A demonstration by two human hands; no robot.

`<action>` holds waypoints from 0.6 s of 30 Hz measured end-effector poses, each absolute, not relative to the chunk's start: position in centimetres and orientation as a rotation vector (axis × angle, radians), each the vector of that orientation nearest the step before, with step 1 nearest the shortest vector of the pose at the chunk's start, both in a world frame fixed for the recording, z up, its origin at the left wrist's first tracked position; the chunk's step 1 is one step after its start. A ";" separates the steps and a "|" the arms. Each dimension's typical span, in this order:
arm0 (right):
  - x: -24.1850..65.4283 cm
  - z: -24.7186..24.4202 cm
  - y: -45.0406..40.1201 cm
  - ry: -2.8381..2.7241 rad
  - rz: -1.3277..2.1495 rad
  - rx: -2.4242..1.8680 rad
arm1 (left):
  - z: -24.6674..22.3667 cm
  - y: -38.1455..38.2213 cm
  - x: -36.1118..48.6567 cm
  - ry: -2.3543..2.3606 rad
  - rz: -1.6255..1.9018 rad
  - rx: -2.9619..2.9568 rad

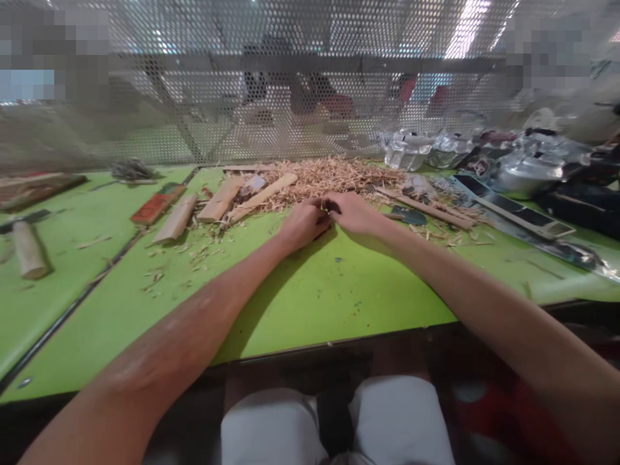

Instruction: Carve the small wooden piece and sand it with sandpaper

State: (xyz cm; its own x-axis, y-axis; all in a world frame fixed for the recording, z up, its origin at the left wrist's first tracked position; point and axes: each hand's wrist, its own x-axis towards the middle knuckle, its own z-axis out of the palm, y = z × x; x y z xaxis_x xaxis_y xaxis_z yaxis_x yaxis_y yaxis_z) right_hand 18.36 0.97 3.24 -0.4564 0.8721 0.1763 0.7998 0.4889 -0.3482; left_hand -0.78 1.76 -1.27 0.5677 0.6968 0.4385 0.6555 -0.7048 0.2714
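Note:
Both hands meet above the green table (300, 297), at the front edge of a heap of pale wood shavings (339, 173). My left hand (306, 224) has its fingers curled inward, and the fingertips come close to those of my right hand (349, 212). The right fingers are bent and pressed together too. Something small and dark may lie between the fingertips, but it is too small to make out. Just left of the hands a flat wooden strip (264, 197) lies at a slant on the shavings.
Wooden blocks (221, 200), an orange-red block (157, 205) and a hammer (30, 248) lie to the left. On the right are a long wooden stick (426, 208), a metal-framed strip (516, 206) and clear plastic-wrapped items (527, 165). A perforated metal screen (300, 84) stands behind.

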 end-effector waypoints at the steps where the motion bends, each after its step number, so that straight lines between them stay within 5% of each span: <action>1: 18.6 3.2 1.0 -2.409 0.300 -1.393 | -1.2 1.8 -0.7 1.195 0.801 2.697; 18: 17.4 3.4 1.3 -2.408 0.129 -1.502 | -1.2 1.8 -0.5 1.316 0.772 2.682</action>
State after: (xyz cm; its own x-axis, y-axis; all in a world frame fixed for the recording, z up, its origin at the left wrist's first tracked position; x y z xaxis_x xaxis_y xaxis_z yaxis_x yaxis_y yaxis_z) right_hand 17.39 1.30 3.38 -0.4087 0.8896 0.2039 0.8628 0.4494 -0.2315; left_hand -0.47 1.76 -1.18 0.5113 0.7551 0.4104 0.7269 -0.6347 0.2622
